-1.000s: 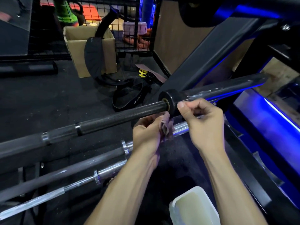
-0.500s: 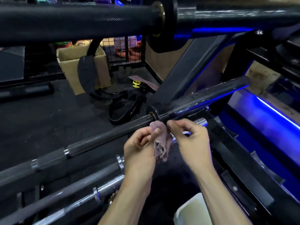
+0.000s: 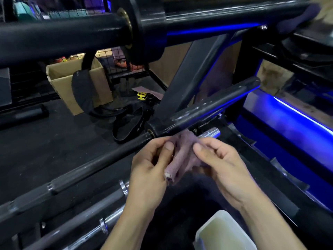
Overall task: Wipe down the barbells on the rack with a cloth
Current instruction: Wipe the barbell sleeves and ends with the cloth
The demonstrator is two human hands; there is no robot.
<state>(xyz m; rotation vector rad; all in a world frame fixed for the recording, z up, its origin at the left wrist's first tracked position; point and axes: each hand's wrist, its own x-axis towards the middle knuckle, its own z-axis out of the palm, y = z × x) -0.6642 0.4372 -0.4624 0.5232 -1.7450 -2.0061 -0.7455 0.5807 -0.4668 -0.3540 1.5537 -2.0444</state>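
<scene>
Below the black barbell, my left hand and right hand pinch the cloth, refolding it. Next, I judge, it must wrap that shaft.

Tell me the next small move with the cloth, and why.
Probably lift the cloth onto the black barbell just above it and wrap it round the shaft beside the collar. Both hands, left and right, pinch the bunched cloth just below that bar, seemingly not wiping anything yet.
</scene>
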